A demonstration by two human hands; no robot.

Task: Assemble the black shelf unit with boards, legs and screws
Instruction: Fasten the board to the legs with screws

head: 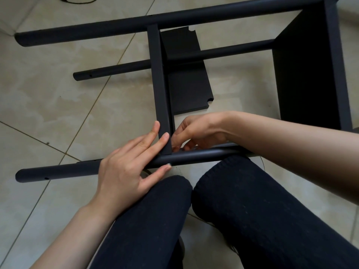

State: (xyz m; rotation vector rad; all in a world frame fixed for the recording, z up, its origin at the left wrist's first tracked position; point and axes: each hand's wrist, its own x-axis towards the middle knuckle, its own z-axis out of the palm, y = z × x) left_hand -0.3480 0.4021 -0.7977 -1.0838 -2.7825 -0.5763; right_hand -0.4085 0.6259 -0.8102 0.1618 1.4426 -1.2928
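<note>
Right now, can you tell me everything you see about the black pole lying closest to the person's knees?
The nearest pole is a round tube, matte black, metal by its look. It lies sideways across the tiled floor just in front of the knees. Its rounded left end has a small hole beside it. The middle shelf board stands on edge and meets it. A silvery screw head sits in its side. The left hand rests over it, thumb by the screw; the right hand reaches down behind it.

Black shelf unit [303, 74] (half-built) on its side
</note>
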